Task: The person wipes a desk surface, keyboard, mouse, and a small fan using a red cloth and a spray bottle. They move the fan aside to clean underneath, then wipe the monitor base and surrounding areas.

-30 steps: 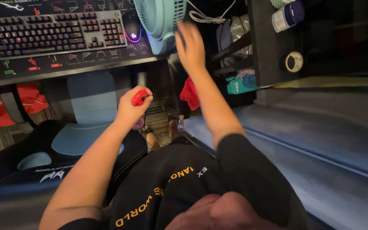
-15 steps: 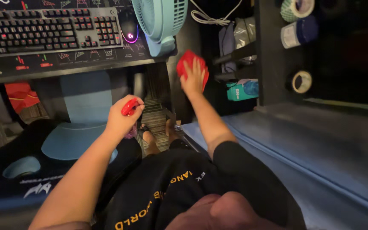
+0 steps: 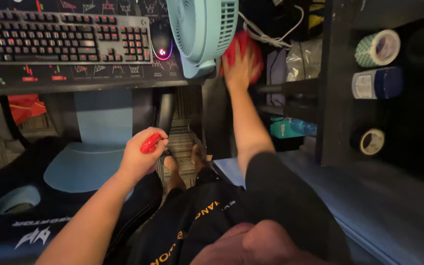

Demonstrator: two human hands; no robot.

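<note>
Head view, looking down past the person's dark shirt, takes the light blue fan (image 3: 199, 34) as landmark. It stands at the near edge of a dark surface (image 3: 74, 84), grille to the left.

Right hand (image 3: 240, 66): raised just right of the fan's base, flat with fingers spread, pressing a red cloth (image 3: 244, 46) against something dark behind the fan. The picture is blurred there, so what the cloth touches cannot be told. The hand is open, palm laid on the cloth, not curled round it.

Left hand (image 3: 141, 157): well below and left of the fan, off the surface, above the floor. It is clamped on a red-topped spray bottle (image 3: 150, 142); only the red head shows between thumb and fingers, the body hidden by the hand.

Left of the fan, on the surface:
- a computer mouse (image 3: 162, 46) with a glowing ring, just beside the fan;
- a keyboard (image 3: 62, 37) with lit keys, farther left.

Right of the fan:
- a white cable (image 3: 271, 37), looped behind the cloth;
- a dark shelf unit (image 3: 331, 98) holding a green-checked tape roll (image 3: 378, 48), a white and blue jar (image 3: 376, 83) on its side, and a dark tape roll (image 3: 368, 141);
- a teal box (image 3: 285, 128), lower, near the right forearm.

Below the fan and to its left, a chair with a blue seat (image 3: 77, 164) stands under the surface.
</note>
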